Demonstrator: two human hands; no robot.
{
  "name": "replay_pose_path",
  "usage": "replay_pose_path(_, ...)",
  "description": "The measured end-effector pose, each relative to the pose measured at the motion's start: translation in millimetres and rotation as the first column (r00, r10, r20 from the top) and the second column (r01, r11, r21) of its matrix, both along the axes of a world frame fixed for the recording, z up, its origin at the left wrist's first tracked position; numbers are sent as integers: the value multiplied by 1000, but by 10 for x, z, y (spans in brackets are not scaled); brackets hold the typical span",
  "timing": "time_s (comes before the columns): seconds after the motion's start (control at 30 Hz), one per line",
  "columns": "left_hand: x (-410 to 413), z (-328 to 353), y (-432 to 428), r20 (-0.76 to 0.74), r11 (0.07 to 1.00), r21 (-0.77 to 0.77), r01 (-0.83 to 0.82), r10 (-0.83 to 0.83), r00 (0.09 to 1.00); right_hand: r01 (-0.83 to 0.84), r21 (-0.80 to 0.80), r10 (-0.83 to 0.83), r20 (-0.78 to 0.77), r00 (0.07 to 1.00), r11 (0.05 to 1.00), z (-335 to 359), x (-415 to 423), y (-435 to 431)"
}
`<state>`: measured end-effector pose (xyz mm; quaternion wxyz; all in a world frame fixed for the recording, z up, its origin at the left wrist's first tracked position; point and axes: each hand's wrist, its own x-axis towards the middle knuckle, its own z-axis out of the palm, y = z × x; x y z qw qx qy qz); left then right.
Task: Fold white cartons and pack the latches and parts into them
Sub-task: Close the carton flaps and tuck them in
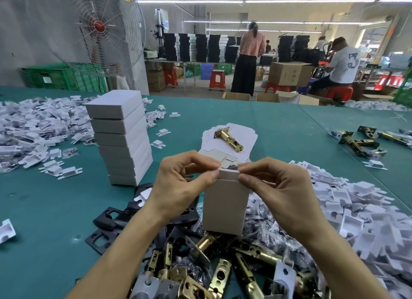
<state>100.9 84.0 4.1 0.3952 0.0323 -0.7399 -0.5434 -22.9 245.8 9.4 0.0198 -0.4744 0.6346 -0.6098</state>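
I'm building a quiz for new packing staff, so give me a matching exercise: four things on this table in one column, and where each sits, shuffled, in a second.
Things
1. upright white cardboard carton
2. single brass latch
3. tall stack of closed white cartons
4. flat black metal plates

Places
A. lying on fanned flat white carton blanks
B. pinched at its top by the left hand and right hand
C. standing on the green table, left of both hands
D. beside and beneath the left wrist

Pairs: 1-B, 2-A, 3-C, 4-D
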Motion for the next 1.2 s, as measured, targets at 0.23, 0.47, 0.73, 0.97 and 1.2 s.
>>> replay_pose_path(0.23, 22, 11, 11, 65, 998, 23, 50, -52, 997, -39, -16, 38, -86, 996, 999, -6, -36, 28)
replay_pose_path(0.47, 21, -19, -21, 60, 1000, 24, 9, -11, 998, -98, 145, 112, -90, 990, 985, -63, -90, 35)
replay_pose_path(0.73, -6, -50, -23, 90, 999, 43, 28, -32, 995, -65, 179, 101, -197, 975, 982, -113, -99, -1)
replay_pose_path(0.97, -3, -30, 1, 149, 1000, 19, -1, -1, 989, -118, 121, 130, -94, 987, 986, -150, -114, -8)
replay_pose_path(1.2, 5, -22, 3, 140, 1000, 10, -22, 21, 990, -110, 135, 126, -117, 985, 985, -164, -126, -15)
